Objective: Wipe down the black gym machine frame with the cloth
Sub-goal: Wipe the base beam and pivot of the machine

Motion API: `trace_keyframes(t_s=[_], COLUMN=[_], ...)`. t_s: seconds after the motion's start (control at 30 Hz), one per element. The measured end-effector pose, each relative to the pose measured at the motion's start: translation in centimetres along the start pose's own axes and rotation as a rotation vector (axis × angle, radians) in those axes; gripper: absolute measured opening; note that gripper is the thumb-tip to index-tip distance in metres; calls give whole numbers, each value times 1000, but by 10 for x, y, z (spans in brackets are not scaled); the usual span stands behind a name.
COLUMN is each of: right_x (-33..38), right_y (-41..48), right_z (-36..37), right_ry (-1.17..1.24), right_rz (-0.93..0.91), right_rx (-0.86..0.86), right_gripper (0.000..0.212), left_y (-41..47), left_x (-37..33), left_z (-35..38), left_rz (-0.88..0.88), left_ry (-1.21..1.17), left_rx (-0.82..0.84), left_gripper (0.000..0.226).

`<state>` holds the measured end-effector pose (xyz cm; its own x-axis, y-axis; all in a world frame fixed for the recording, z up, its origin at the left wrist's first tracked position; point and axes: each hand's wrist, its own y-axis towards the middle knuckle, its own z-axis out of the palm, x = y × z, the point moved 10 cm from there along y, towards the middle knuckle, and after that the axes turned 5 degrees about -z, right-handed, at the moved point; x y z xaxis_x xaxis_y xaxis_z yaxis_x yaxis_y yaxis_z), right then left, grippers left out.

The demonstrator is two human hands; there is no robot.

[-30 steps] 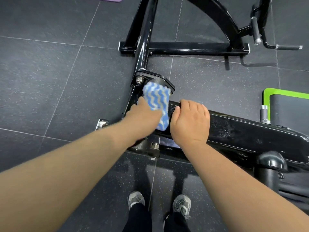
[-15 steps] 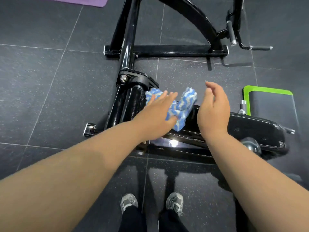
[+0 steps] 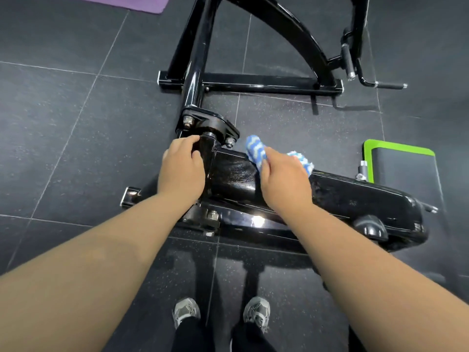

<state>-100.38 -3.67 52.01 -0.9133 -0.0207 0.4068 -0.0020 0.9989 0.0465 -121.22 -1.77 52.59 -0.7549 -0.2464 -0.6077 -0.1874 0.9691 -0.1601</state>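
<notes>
A glossy black gym machine frame (image 3: 355, 199) runs across the middle of the view, with a bolted pivot bracket (image 3: 210, 125) at its left end. My left hand (image 3: 181, 171) grips the frame just below that bracket, fingers curled round the black post. My right hand (image 3: 285, 181) holds a blue and white wavy-striped cloth (image 3: 256, 151) and presses it on top of the wide black arm. The cloth sticks out past my fingers on both sides. Wet streaks show on the frame between my hands.
The frame's floor base (image 3: 253, 83) and curved strut lie further away, with a handle bar (image 3: 380, 85) at the upper right. A green-edged pad (image 3: 403, 168) sits to the right. A purple mat (image 3: 132, 2) lies at the top. My shoes (image 3: 220, 313) stand on dark rubber tiles.
The cloth passed from my left hand to my right hand. My left hand moved left and took hold of the frame by the bracket; my right hand came down on the arm.
</notes>
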Motion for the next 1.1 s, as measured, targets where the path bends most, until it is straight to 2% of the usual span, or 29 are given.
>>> trace_keyframes(t_s=[0.07,0.17,0.23,0.3,0.33,0.4,0.47,0.53,0.6,0.7,0.77,0.83,0.9,0.93,0.97,1.03,1.1], right_x=[21,75,67,35,17,-10,-5,40,79,60,19,-16,-21,-7,14,55,60], right_y=[15,-17,-57,-76,-72,-41,0,12,-10,-61,-66,-46,-16,-6,-3,-14,-41], right_z=[6,25,32,22,15,3,3,15,33,36,18,3,1,8,16,27,35], right_ry=[-44,-25,-44,-92,-91,-78,-119,-145,-54,-93,-128,-103,-73,-80,-89,-106,-155], right_rz=[73,-221,-386,-414,-354,-98,112,65,-142,-309,-244,-39,159,176,123,-102,-299], right_rx=[-57,-50,39,55,53,39,6,-29,-39,53,45,28,-20,-28,-37,-70,-34], right_gripper=[25,40,48,48,46,34,24,26,40,49,50,48,41,39,41,46,47], left_y=[1,4,5,5,5,5,7,9,10,11,10,10,10,10,9,10,10], left_x=[2,2,6,12,13,14,16,17,17,18,18,17,18,18,17,14,15], left_z=[3,5,6,10,12,16,18,19,19,21,21,22,22,22,22,21,20], left_rz=[-12,-29,-80,-134,-149,-174,-204,-224,-222,-207,-211,-210,-210,-213,-215,-208,-199], left_ry=[-20,-88,-105,-116,-122,-116,-95,-92,-107,-95,-81,-68,-60,-59,-58,-58,-61], left_rx=[-14,-19,-12,13,28,47,46,44,45,53,61,62,59,60,62,51,41], left_gripper=[39,37,36,37,37,38,39,38,35,35,37,39,38,38,38,36,35])
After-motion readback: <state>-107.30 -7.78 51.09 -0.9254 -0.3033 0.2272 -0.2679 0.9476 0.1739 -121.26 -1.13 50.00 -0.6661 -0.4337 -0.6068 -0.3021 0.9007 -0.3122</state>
